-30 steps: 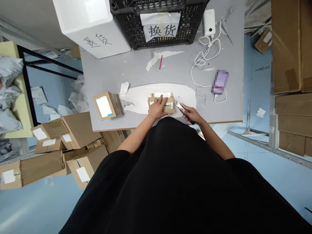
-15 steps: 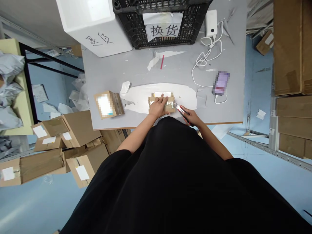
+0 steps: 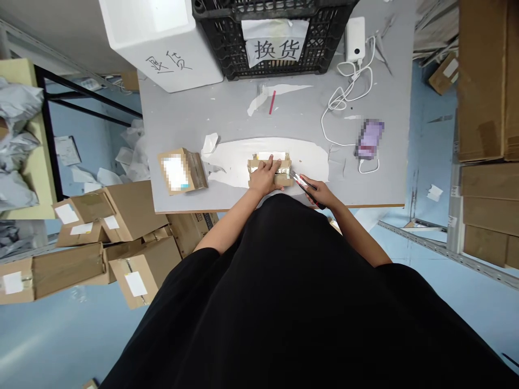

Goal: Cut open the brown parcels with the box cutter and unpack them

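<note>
A small brown cardboard box (image 3: 285, 181) with shiny tape along its middle lies at the table's front edge. My left hand (image 3: 264, 176) rests on top of it, fingers spread and pressing down. In my right hand (image 3: 318, 193) is a box cutter (image 3: 305, 185) with a black and red handle, the fingers wrapped round it. The cutter's tip points left and meets the box's right end by the tape. Whether the blade is inside the tape is too small to tell.
On the grey table (image 3: 178, 116) stand a labelled carton (image 3: 198, 170), a white bin (image 3: 162, 59) and a black crate (image 3: 233, 51). A phone (image 3: 370, 139) lies right, with a white cable (image 3: 326, 129) running to a white power block (image 3: 356, 40). Cardboard boxes (image 3: 130, 210) are piled at lower left.
The camera view has shifted slightly. My left hand stays on the box, and the cutter remains at its right end with hardly any movement.
</note>
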{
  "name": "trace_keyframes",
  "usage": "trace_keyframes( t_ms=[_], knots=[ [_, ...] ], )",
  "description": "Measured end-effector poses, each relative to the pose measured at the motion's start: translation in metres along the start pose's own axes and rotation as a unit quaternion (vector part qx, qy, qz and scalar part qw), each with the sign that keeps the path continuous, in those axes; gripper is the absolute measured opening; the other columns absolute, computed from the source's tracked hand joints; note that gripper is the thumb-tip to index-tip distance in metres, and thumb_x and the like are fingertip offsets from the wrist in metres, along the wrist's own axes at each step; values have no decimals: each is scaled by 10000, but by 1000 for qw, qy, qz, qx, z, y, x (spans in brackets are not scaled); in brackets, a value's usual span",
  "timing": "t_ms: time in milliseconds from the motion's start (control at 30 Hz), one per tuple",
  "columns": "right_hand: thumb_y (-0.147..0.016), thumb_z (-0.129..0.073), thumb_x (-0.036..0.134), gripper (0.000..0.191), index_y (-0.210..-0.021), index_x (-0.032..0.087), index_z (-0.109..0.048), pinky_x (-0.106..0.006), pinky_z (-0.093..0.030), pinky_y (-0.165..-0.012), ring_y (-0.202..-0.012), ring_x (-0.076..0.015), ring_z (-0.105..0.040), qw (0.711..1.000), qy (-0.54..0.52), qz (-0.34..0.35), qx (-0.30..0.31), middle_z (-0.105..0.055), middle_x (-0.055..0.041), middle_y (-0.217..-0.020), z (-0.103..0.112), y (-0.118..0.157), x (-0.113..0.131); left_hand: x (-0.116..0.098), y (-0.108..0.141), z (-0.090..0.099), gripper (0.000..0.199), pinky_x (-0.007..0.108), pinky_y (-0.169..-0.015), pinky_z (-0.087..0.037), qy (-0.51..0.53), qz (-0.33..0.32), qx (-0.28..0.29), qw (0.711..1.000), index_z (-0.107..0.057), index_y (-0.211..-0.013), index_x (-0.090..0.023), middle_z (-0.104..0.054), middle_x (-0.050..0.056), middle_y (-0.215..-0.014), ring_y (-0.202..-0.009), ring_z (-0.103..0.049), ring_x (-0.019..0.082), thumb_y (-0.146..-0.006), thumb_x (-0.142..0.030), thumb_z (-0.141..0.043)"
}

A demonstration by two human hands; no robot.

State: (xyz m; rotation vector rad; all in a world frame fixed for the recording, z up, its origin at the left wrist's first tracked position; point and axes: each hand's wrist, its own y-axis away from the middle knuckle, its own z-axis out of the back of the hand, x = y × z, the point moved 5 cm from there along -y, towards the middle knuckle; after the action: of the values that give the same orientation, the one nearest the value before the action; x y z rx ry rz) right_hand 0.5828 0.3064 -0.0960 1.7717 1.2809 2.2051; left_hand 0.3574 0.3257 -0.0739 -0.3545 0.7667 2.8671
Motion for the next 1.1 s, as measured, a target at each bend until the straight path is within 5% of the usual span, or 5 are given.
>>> trace_keyframes(
  t_ms=[467,700,833,1000,1100],
  knots=[
    [-959,-546,373,601,-1535,242,-437,-188,-463,-459,-422,-74,-494,996,75,-11,39,-546,67,-567,4,3,4,-1,3,-2,1023,532,-940,-492,4,1,-31,1000,-280,-1569,-292,-190,117,-1675,-1317,-419,414,-729,-612,-767],
    [-973,-519,351,580,-1540,267,-428,-201,-457,-453,-413,-85,-493,995,94,-15,25,-546,70,-542,5,8,2,-11,15,-7,559,551,-996,-470,-7,-27,-95,995,-567,-1279,-238,-308,119,-1632,-1287,-449,384,-803,-467,-748],
    [-971,-524,324,573,-1534,265,-438,-196,-451,-459,-394,-78,-492,992,124,-9,21,-539,77,-534,5,-1,2,-17,10,-5,508,537,-1111,-395,4,-61,-121,991,-585,-1238,-176,-450,178,-1513,-1380,-392,375,-795,-348,-765],
    [-972,-520,307,570,-1534,263,-438,-212,-465,-475,-399,-83,-501,991,130,-2,12,-539,74,-541,6,-5,5,-22,11,-14,284,524,-1168,-351,-3,-95,-114,989,-621,-1175,-228,-484,121,-1500,-1422,-392,306,-898,-178,-584],
    [-969,-526,315,569,-1530,262,-447,-221,-480,-492,-409,-83,-505,992,129,1,9,-559,66,-562,7,-6,4,-22,19,-16,237,581,-1193,-294,1,-109,-120,987,-629,-1143,-203,-419,147,-1560,-1471,-326,331,-918,-271,-594]
  ],
)
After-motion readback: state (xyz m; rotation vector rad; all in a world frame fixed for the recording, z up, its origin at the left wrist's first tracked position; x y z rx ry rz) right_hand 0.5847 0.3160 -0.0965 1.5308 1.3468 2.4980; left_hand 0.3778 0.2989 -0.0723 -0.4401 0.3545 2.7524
